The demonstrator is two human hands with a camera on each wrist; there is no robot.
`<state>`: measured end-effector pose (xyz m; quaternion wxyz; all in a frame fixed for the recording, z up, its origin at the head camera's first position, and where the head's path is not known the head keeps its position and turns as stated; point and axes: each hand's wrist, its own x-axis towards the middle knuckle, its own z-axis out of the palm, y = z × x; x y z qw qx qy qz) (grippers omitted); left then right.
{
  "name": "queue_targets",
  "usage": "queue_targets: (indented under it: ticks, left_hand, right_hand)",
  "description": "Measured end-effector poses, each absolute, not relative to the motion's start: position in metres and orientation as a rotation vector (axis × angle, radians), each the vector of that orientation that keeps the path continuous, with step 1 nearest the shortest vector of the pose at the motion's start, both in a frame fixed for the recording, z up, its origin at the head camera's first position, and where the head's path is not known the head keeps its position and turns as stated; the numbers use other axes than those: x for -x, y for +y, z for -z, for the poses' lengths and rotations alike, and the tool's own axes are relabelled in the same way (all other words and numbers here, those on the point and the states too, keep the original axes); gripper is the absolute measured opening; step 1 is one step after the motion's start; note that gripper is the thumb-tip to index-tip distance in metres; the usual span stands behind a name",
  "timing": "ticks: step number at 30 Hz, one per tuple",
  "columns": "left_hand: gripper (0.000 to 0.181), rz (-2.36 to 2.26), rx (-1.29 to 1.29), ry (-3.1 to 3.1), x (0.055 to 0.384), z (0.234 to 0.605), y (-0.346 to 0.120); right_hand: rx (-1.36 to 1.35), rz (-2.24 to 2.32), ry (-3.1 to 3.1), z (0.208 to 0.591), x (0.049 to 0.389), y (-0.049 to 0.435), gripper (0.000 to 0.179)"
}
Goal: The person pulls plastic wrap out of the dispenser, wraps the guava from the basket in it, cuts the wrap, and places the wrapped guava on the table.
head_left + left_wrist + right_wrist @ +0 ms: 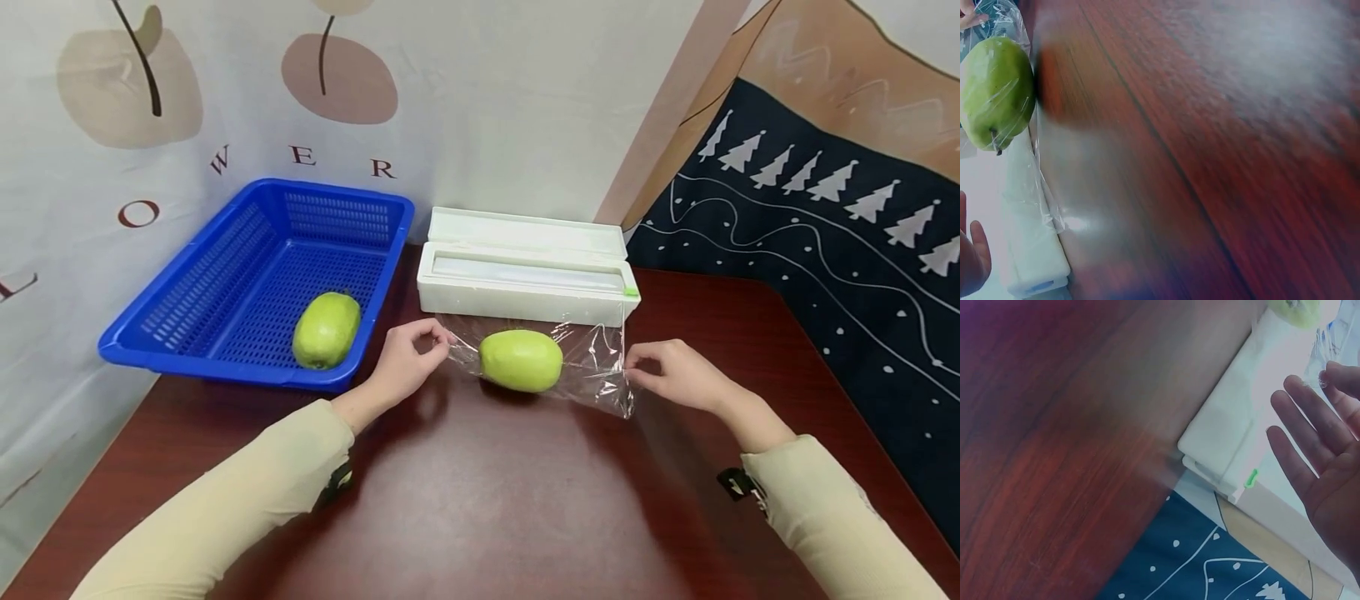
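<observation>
A yellow-green oval fruit (521, 361) with a short dark stem, possibly a pear, lies on its side against a sheet of clear plastic wrap (596, 367). Thumb and forefinger of my left hand (408, 358) pinch the wrap's left end close beside the fruit. At the opposite end, my right hand (675, 372) pinches the edge between thumb and forefinger. Its other fingers extend in the right wrist view. The wrap spans between both hands, in front of a white dispenser box (517, 307) with its lid raised. In the left wrist view, film covers the fruit (999, 94).
To the left stands a blue plastic basket (258, 377), with a second green fruit (326, 330) inside. The box carries a green slider (631, 292) at its right end. Printed cloth (525, 100) hangs behind the dark red wooden table (510, 500).
</observation>
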<state>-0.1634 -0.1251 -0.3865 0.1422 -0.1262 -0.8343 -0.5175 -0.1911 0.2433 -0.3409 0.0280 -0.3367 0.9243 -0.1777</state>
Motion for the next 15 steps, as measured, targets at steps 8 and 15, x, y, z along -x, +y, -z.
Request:
queue_targets:
  ticks: [8,15]
  left_hand:
    - [0.01,1.587,0.055,-2.327,0.176,0.391,-0.111]
    - [0.012,1.682,-0.18,-2.294,0.186,0.392,-0.104]
  right_hand:
    - [0.861,0.637,2.866,0.345,0.209,0.241,0.005]
    - [0.805,0.669,2.874,0.353,0.224,0.238,0.003]
